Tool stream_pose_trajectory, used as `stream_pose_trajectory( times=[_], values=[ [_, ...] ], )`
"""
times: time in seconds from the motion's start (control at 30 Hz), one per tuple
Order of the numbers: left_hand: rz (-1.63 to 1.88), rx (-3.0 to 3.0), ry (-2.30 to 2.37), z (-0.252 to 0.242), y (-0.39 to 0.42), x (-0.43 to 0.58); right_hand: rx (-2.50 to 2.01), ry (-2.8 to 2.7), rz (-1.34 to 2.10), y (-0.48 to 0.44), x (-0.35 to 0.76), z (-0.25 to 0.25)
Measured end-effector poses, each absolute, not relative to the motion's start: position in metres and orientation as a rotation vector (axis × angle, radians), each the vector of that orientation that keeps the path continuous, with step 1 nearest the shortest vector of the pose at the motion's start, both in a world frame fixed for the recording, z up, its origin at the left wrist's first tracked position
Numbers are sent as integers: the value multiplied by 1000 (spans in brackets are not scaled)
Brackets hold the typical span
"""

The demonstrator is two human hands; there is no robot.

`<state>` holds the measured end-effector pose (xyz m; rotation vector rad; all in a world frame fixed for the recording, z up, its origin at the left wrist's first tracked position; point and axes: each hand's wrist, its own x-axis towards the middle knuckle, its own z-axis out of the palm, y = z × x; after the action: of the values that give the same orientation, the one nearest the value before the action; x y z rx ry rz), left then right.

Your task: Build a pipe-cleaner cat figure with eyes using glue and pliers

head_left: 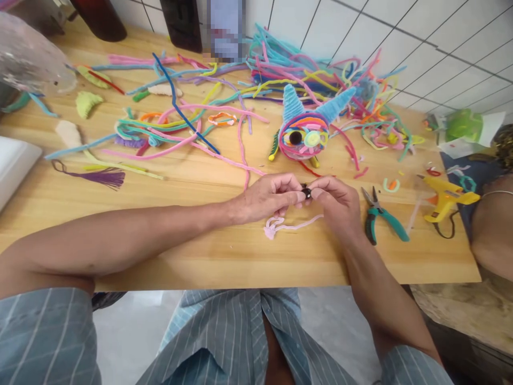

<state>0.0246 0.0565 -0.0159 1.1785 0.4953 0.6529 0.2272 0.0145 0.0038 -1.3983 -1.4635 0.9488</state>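
Note:
Between my left hand [276, 195] and my right hand [336, 200] is a small black piece [306, 193] with a white spot on it. Fingertips of both hands pinch it from either side, just above the table. What exactly it is cannot be made out. Under my hands lies a pale pink pipe cleaner [273, 227], one end coiled, its tail running toward my right wrist. Just beyond my fingers stands a colourful pipe-cleaner creature [304, 136] with blue horns and a round face, one eye black and the other pale yellow.
Teal-handled pliers [374, 214] and a yellow glue gun [444, 195] lie to the right. Loose pipe cleaners [172, 133] spread over the left, with a large heap [288, 64] by the tiled wall. A purple tassel [100, 175] is at left. Another person's arm [495, 224] shows at the right edge.

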Motion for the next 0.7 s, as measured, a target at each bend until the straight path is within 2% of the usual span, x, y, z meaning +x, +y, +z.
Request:
stream_pose_trajectory(
  times=[0.7],
  values=[
    [660, 1286, 572, -22, 54, 25, -1347, -1432, 1078, 12, 226, -4]
  ],
)
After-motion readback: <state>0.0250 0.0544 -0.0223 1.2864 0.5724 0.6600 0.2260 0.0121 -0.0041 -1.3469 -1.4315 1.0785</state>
